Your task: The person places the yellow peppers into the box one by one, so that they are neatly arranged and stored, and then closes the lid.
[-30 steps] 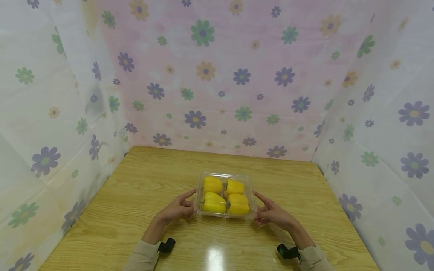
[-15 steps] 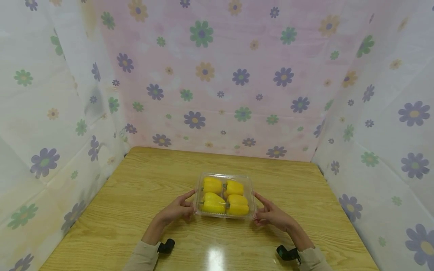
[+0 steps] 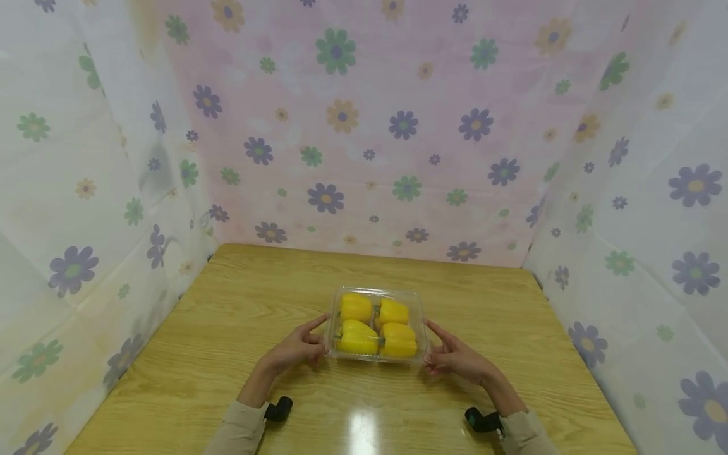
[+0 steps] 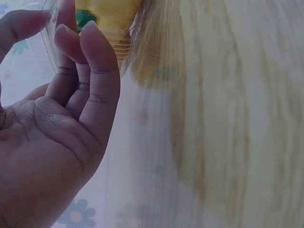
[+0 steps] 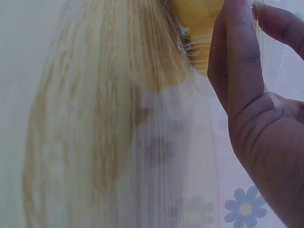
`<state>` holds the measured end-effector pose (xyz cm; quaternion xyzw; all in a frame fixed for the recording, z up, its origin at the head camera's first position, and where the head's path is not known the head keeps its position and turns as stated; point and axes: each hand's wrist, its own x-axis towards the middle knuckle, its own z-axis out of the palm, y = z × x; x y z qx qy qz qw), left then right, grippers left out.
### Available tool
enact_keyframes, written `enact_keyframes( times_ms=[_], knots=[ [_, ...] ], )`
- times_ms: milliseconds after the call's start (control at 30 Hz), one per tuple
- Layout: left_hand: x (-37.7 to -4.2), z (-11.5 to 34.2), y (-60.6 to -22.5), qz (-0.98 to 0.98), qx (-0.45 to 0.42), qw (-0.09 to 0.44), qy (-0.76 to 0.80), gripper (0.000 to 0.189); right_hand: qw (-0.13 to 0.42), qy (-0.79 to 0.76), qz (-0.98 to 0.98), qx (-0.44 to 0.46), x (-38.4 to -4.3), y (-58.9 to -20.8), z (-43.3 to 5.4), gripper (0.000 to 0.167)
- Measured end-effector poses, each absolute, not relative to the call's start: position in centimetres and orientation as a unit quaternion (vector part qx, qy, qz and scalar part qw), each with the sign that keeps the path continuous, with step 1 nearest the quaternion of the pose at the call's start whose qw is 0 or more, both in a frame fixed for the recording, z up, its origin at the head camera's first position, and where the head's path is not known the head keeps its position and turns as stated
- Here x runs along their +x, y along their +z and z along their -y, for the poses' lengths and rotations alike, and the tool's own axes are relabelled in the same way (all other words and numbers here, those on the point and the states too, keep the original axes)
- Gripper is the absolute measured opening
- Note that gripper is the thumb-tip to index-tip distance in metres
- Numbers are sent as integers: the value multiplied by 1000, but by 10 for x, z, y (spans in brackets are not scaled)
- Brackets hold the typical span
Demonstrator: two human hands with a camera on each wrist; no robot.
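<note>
A clear plastic clamshell container (image 3: 418,306) with several yellow bell peppers (image 3: 357,337) inside lies closed at the middle of the table, in the head view. My left hand (image 3: 297,347) grips its left side, index finger stretched along the edge. On the opposite side my right hand (image 3: 459,360) grips it in the same way. In the left wrist view, thumb and fingers pinch the rim, and a pepper's green stem (image 4: 85,18) shows through the plastic. The right wrist view has fingers and thumb on either side of the rim, with a yellow pepper (image 5: 197,14) behind the ribbed wall.
The wooden table (image 3: 273,272) has a glossy top that reflects light near its front. Flower-printed cloth (image 3: 370,126) hangs behind it and along both sides. Black wrist cameras (image 3: 279,409) sit at both cuffs.
</note>
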<state>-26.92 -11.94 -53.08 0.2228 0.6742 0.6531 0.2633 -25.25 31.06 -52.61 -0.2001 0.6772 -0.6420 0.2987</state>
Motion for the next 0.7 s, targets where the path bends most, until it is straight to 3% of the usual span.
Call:
enact_keyframes(
  times_ms=[700],
  knots=[
    [-270,117,-527,-681,217,264,647,83,292,-624,-692,-216,-251,-519,-315,88]
  ],
)
